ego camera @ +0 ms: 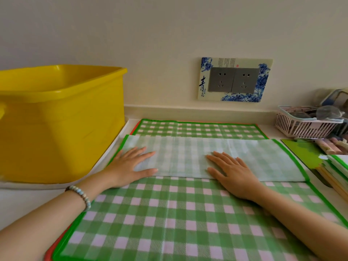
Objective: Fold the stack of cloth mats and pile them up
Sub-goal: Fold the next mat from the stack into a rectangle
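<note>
Mat [188, 219], green-and-pink checked cloth with green border: lying spread on table [20, 204], filling near and middle ground. Pale flap [184, 157] lying turned over across far half of mat, reverse side facing up, running nearly full width. Further checked strip [197, 128] showing beyond flap; not possible telling whether same mat or one beneath.

Left hand [130, 166]: resting palm down on flap near left edge of mat, fingers [143, 150] straight and slightly fanned, gripping nothing, pressing cloth flat. Beaded bracelet [81, 194] sitting on wrist, just off left edge of mat.

Right hand [235, 174]: lying palm down on flap, right of middle of mat, fingers [222, 157] straight and a little spread, holding nothing, heel of hand crossing near edge of flap.

Red-orange edge [49, 251]: peeking out from under near left corner of mat, lying beneath it.

Yellow tub [56, 119]: standing just left of mat, well apart from both hands.

Pile of folded cloths [337, 172]: sitting just right of mat, green borders showing, partly cut off by frame.

Green card [305, 153]: lying flat right of mat, beyond pile.

Pink basket [305, 127]: standing off far right corner of mat, holding eyeglasses [327, 112].

Double socket [233, 80]: sitting on wall beyond mat, framed in blue-and-white floral surround.
</note>
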